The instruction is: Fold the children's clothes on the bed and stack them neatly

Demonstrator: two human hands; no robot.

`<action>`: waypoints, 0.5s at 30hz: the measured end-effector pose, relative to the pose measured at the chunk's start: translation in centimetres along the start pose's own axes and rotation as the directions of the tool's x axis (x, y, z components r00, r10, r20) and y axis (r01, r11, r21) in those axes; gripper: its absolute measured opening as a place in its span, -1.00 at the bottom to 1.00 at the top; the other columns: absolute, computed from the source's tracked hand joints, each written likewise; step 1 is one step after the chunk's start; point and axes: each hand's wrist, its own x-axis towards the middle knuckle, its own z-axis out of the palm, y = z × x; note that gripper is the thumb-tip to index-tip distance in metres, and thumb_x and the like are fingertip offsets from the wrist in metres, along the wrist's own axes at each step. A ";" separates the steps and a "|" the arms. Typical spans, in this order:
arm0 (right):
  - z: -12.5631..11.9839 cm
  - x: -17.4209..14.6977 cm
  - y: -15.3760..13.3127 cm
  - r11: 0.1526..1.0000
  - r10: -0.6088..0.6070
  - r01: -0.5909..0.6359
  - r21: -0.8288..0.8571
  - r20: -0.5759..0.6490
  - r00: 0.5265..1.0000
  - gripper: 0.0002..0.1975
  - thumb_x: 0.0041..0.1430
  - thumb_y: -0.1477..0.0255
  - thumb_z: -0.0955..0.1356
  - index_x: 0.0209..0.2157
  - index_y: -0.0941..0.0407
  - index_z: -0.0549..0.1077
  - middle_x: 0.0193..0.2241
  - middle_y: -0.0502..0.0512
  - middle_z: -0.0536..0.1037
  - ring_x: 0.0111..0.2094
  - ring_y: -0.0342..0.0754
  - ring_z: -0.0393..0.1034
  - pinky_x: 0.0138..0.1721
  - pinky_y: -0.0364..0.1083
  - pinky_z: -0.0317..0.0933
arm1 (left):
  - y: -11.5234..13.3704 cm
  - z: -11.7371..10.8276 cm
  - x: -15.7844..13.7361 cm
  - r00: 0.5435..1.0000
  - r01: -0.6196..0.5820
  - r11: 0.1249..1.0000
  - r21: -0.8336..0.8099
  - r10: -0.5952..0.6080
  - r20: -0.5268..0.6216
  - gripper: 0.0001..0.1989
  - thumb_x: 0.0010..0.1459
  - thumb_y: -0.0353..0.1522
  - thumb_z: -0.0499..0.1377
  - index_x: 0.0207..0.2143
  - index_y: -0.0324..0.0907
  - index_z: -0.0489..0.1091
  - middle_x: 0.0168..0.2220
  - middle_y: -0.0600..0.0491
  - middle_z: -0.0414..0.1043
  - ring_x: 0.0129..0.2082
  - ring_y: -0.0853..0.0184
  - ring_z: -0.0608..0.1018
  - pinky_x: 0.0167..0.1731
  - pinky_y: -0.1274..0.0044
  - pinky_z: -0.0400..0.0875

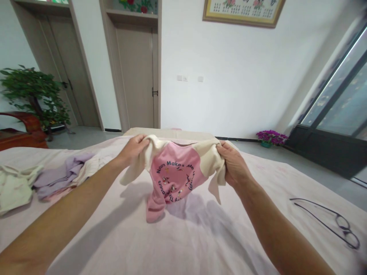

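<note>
A small pink baby romper (174, 173) with cream sleeves and printed lettering hangs stretched between my two hands, above a pale pink sheet (114, 229). My left hand (134, 149) is closed on the cream fabric at one shoulder. At the other shoulder, my right hand (233, 162) pinches the cream cloth between thumb and fingers. Both sleeve ends dangle below the hands. One pink leg of the garment droops down to the sheet, and the rest of the lower part is folded behind the front.
Several pieces of baby clothing, among them a lilac one (61, 173) and a cream one (17, 187), lie on the sheet at left. Black-framed glasses (341, 225) rest at right. Beyond stand a wooden chair (25, 128), a potted plant (34, 95) and purple flowers (272, 136).
</note>
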 end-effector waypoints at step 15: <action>4.5 -3.4 8.5 0.849 0.499 -0.521 -0.088 0.456 0.737 -0.63 -0.05 0.27 0.47 -0.21 0.18 0.51 -0.27 0.19 0.60 -0.34 -0.04 0.49 -0.30 -0.06 0.33 | -0.1 10.2 -15.0 0.817 0.571 0.576 -0.585 -0.326 0.476 -0.45 0.02 -0.30 0.32 0.09 -0.21 0.35 -0.24 -0.07 0.57 -0.38 0.25 0.59 -0.35 0.48 0.44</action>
